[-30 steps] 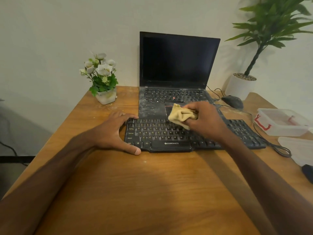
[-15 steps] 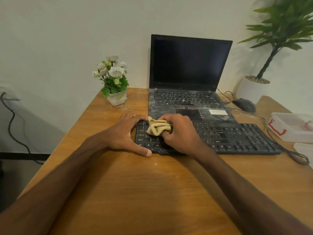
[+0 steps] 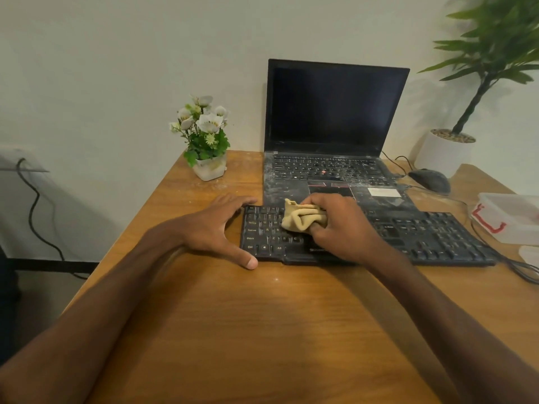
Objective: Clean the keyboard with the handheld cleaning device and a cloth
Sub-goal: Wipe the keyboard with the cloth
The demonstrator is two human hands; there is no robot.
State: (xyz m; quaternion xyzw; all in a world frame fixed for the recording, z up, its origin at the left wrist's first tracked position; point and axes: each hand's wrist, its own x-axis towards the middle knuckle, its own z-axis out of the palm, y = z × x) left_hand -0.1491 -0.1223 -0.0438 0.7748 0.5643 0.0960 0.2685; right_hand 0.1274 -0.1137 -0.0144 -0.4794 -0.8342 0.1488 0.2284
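A black external keyboard point(image 3: 423, 237) lies on the wooden desk point(image 3: 262, 330) in front of a dusty laptop. My right hand point(image 3: 341, 228) grips a bunched tan cloth point(image 3: 300, 218) and presses it onto the left part of the keys. At the keyboard's left end my left hand point(image 3: 215, 228) braces it, fingers at the far corner and thumb at the near edge. No handheld cleaning device is in sight.
The open laptop point(image 3: 332, 118) with a dark screen stands behind the keyboard. A small flower pot point(image 3: 208, 167) is at the back left, a black mouse point(image 3: 430, 179) and a potted plant point(image 3: 446, 150) at the back right. A clear plastic box point(image 3: 510, 217) and the keyboard cable point(image 3: 519, 269) lie at the right.
My right hand carried the cloth from the keyboard's middle to its left part, then slightly back right. The left hand kept its hold. The camera view shifted leftwards.
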